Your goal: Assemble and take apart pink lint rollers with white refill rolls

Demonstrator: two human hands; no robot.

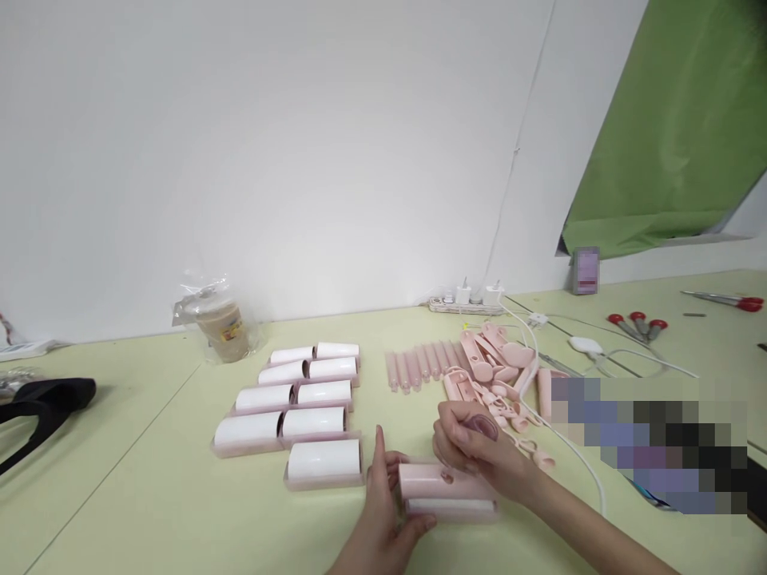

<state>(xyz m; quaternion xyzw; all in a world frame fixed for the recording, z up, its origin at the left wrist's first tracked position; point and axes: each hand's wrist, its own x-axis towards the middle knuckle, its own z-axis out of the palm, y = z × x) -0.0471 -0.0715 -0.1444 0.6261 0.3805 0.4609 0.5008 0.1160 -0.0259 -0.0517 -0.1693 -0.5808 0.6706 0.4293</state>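
My left hand [383, 495] grips the left end of a pink plastic casing [423, 481], thumb at the front and fingers behind, with the index finger raised. A white strip [452, 506] shows along the casing's near side, above a translucent pink edge. My right hand [464, 443] is a fist over the casing's top right. Out of the fist sticks the rounded mauve end of a handle [481, 426]; the rest of that tool is hidden. Just left of the fist, a small dark round spot [447, 477] marks the casing's top.
Several white cylinders in translucent pink trays [323, 463] stand in rows on the left. Behind my hands lie pink tubes [419, 365] and loose pink parts [491, 359]. A white cable [590, 467] crosses the right side. Farther off are a bagged cup [224, 329], a power strip [443, 305] and red-handled tools [638, 323].
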